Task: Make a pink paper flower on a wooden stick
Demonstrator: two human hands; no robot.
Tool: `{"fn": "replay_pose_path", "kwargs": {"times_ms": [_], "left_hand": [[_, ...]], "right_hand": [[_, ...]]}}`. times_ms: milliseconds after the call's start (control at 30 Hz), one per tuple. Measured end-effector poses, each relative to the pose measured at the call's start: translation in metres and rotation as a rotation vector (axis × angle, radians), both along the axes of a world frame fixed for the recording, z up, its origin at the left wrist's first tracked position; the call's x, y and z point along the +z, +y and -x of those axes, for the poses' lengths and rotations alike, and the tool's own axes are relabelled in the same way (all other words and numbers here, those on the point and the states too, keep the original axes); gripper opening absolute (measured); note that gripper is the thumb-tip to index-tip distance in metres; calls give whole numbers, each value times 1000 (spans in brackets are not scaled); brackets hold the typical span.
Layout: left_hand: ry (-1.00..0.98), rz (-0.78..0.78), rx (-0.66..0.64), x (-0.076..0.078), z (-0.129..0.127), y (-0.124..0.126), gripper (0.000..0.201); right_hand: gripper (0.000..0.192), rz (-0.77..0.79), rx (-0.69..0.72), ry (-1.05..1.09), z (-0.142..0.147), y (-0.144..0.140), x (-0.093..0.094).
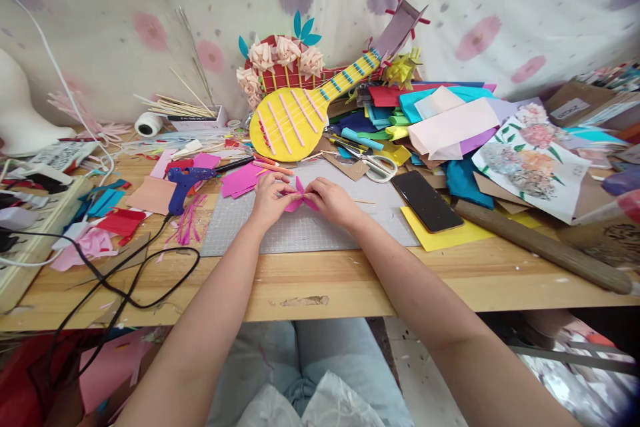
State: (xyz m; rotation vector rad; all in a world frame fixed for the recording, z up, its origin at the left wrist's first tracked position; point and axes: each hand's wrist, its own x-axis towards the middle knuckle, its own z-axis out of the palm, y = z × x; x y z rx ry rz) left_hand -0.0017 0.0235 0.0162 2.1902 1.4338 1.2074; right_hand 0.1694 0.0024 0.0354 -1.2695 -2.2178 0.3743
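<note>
Over the grey cutting mat point(310, 237), a magenta paper flower point(300, 195) with pointed petals is pinched between my two hands. My left hand point(273, 199) grips its left side with thumb and fingertips. From the right, my right hand point(330, 200) closes on the petals, hiding part of them. Magenta paper pieces point(237, 180) lie just left of my left hand. Beyond my fingers lies an orange pen-like stick point(274, 167). A thin wooden stick point(365, 201) rests on the mat by my right hand.
A blue glue gun point(185, 183) with a looping black cord lies left. Behind the mat leans a yellow paper lute-like instrument point(287, 127). To the right are white-handled scissors point(383, 168), a black phone point(427, 200) on yellow paper, coloured sheets point(455, 127) and a wooden rod point(545, 247).
</note>
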Motion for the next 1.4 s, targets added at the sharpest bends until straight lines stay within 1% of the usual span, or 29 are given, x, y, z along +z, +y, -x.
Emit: {"fn": "replay_pose_path", "kwargs": {"times_ms": [167,300,367,433,533,567,600,667,767,867,1000,1100,1333,1400], "left_hand": [[2,20,5,-1,1,0,8],[-3,83,-38,-3,1,3,10],[-22,90,-31,-1,0,1,11],[-39,17,62,2,-3,-3,16],[-9,-134,273,6,-12,-12,31],[20,-156,310,6,-15,-15,34],[50,-162,321,6,-19,-18,35],[94,-135,284,3,-27,-21,30],[74,-54,249,-3,-33,-20,20],[14,15,282,-8,-34,-17,15],[-46,61,330,-9,-33,-13,10],[-57,95,356,-8,-34,-12,8],[-85,129,408,-6,-37,-11,16],[-104,144,403,-6,-38,-12,16]], "right_hand": [[12,-10,20,27,-2,-3,4],[11,-2,27,10,-3,0,1],[11,-8,2,1,-4,3,-1],[11,-27,-51,0,-5,5,-3],[11,-62,-142,15,-4,8,-5],[12,-71,-163,22,-3,8,-5],[13,-77,-177,29,-2,8,-5],[14,-82,-194,41,0,7,-5],[14,-76,-214,50,4,7,-5],[14,-67,-240,54,10,9,-6],[16,-45,-303,44,19,11,-7],[18,-38,-347,32,25,11,-7],[20,-79,-429,-33,33,9,-6],[20,-89,-442,-47,34,9,-7]]}}
